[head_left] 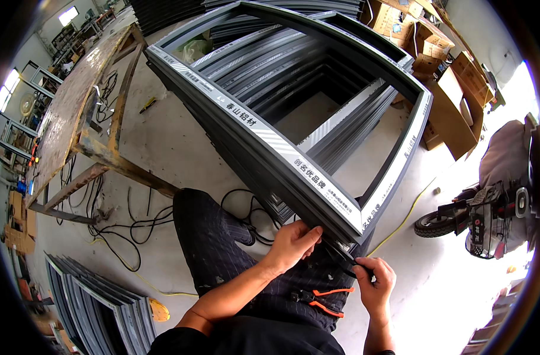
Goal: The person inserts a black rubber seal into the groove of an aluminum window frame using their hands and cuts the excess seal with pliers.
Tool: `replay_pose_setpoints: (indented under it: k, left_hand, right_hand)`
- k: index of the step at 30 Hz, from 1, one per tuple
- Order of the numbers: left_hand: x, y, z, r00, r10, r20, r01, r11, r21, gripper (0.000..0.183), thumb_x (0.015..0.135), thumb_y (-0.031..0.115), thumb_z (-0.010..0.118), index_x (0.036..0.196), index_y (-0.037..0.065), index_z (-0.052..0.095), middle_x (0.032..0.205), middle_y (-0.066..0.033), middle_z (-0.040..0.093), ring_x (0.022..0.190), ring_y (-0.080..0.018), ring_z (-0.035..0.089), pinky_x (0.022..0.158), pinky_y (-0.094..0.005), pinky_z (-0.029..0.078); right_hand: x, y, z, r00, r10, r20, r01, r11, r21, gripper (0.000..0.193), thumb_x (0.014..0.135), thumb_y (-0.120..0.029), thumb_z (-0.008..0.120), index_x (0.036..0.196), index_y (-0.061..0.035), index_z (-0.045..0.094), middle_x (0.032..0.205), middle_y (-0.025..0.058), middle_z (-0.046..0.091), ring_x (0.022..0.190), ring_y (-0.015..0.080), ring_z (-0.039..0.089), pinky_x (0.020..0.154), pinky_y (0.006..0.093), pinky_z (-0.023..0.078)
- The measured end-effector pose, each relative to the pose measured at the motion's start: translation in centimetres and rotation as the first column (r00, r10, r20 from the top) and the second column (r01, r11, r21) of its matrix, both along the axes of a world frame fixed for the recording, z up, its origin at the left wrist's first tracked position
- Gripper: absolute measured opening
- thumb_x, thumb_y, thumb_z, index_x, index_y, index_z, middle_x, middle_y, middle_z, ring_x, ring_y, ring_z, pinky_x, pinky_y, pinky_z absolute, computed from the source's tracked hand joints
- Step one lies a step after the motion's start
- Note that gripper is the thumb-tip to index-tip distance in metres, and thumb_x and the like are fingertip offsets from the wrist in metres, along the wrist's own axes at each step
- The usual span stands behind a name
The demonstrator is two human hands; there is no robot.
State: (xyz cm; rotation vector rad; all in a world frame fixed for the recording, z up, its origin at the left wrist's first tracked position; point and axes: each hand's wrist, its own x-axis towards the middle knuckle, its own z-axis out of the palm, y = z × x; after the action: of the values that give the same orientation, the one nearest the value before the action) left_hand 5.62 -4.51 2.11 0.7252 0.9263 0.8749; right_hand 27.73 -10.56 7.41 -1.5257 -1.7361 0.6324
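A tall stack of dark grey metal window frames (246, 121), with white printed film along the top faces, stands in front of me, one corner close to my lap. My left hand (292, 245) is closed right beneath the near edge of the upper frames, thumb and fingers together; what they pinch is hidden. Lower right of that corner, my right hand (375, 284) grips a thin black strip (343, 254) that runs up toward the frame corner. Pliers with orange handles (326, 300) lie across my dark trousers between my forearms.
A worn workbench (74, 100) stands on the left, with black cables (134, 231) on the floor beside it. More frames (104, 313) lie at the lower left. Cardboard boxes (453, 112) are at the right back, a parked two-wheeler (489, 207) at the right, and a yellow cord (409, 213) crosses the floor.
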Motion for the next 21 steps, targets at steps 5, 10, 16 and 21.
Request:
replay_pose_setpoints:
  k: [5, 10, 16, 21]
  left_hand:
    - [0.7, -0.6, -0.4, 0.999, 0.031, -0.038, -0.03, 0.999, 0.018, 0.028, 0.095, 0.028, 0.062, 0.086, 0.001, 0.06, 0.066, -0.0024, 0.058, 0.054, -0.007, 0.053, 0.048, -0.022, 0.042]
    - [2.3, -1.5, -0.1, 0.998, -0.06, 0.016, 0.06, 0.998, -0.007, 0.024, 0.096, 0.027, 0.062, 0.093, 0.003, 0.06, 0.077, -0.001, 0.061, 0.062, -0.0064, 0.057, 0.054, -0.0217, 0.046]
    - [3.6, -2.2, -0.7, 0.992, -0.111, 0.064, 0.11, 0.993, 0.032, 0.023, 0.097, 0.026, 0.059, 0.097, 0.003, 0.058, 0.075, -0.0011, 0.06, 0.065, -0.0065, 0.058, 0.056, -0.0213, 0.047]
    - [3.0, -1.6, -0.7, 0.995, -0.088, 0.051, 0.086, 0.996, 0.039, 0.033, 0.097, 0.033, 0.057, 0.089, 0.002, 0.063, 0.073, -0.0027, 0.063, 0.065, -0.008, 0.061, 0.057, -0.023, 0.049]
  right_hand:
    - [0.0, 0.2, 0.0, 0.999, 0.017, -0.038, -0.017, 1.0, 0.001, 0.015, 0.075, 0.0, 0.074, 0.089, -0.0013, 0.067, 0.075, 0.01, 0.067, 0.063, 0.0219, 0.062, 0.058, 0.0289, 0.047]
    - [0.1, 0.2, 0.0, 0.998, 0.022, -0.056, -0.022, 1.0, 0.005, 0.016, 0.075, 0.002, 0.074, 0.089, -0.0007, 0.067, 0.076, 0.0106, 0.067, 0.064, 0.0219, 0.062, 0.057, 0.0286, 0.048]
    - [-0.3, 0.2, -0.3, 0.998, 0.039, -0.055, -0.036, 0.998, 0.056, 0.016, 0.075, 0.003, 0.073, 0.088, -0.0005, 0.066, 0.075, 0.0105, 0.066, 0.063, 0.0222, 0.063, 0.056, 0.0294, 0.048]
    - [0.2, 0.4, -0.3, 0.996, 0.084, -0.029, -0.083, 0.996, 0.022, 0.017, 0.074, 0.002, 0.074, 0.089, -0.001, 0.066, 0.076, 0.0101, 0.067, 0.063, 0.0224, 0.063, 0.056, 0.0298, 0.048]
